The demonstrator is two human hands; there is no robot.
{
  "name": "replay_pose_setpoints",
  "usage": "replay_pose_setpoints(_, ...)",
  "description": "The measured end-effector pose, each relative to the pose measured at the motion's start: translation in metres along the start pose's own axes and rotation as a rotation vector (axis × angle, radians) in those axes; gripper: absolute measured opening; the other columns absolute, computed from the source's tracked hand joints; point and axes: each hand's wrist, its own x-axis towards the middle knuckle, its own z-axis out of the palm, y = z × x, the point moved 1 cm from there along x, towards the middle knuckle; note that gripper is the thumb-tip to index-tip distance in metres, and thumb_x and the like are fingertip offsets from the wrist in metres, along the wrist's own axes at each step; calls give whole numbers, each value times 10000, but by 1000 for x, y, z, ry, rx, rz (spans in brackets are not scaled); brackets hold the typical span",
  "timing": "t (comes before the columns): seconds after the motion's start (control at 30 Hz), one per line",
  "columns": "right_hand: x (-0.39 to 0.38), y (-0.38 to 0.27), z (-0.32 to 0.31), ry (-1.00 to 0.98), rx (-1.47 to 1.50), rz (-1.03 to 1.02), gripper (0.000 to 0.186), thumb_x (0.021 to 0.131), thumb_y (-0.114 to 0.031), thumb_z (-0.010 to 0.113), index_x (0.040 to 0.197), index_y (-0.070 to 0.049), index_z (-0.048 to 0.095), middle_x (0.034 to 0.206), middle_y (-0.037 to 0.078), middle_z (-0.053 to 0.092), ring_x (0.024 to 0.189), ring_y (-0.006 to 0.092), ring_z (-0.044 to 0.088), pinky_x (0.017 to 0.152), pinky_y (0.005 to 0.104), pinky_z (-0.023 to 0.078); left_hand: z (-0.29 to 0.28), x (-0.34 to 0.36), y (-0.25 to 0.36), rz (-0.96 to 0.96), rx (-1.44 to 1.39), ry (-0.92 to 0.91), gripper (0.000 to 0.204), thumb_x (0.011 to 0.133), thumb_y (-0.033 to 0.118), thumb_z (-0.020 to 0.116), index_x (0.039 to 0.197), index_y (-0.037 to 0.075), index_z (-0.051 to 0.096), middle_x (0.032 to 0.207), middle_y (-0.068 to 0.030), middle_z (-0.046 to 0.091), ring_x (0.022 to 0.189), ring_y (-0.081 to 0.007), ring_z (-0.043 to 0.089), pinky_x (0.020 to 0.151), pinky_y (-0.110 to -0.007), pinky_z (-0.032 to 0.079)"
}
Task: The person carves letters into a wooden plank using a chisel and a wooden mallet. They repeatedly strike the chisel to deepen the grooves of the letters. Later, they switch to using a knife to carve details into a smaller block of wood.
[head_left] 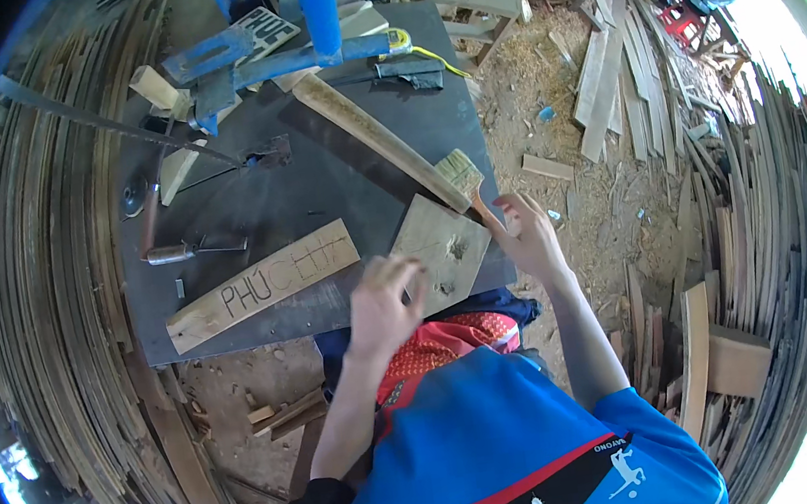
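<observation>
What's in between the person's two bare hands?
In the head view, a pale brown, angular, flat wooden board lies between the left hand and right hand.

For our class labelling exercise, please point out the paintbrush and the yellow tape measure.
Paintbrush (462, 175): head view, on its broad head.
Yellow tape measure (399, 42): head view, on its case.

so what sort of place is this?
Probably a woodworking shop, going by the planks crowding both sides, plus the tape measure and lettered board on the dark table.
</observation>
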Motion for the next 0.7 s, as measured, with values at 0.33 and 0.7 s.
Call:
replay_pose_setpoints(0.33,107,-65,69,-14,-253,-138,561,934,-502,717,1292,-76,645,1253,181,672,1199,393,627,1009,481,509,69,-12,18,17,623,-228,1411,600,826,792,1689,151,200,1718,-282,131,1580,-503,150,1255,-684,145)
replay_pose_setpoints(0.7,312,15,70,-20,-335,-181,214,943,-198,669,1138,-144,740,1142,185,750,1103,400,705,939,503,569,72,8,-17,48,330,50,1007,936,565,689,1668,79,200,1678,-314,234,1495,-508,338,1210,-599,319)
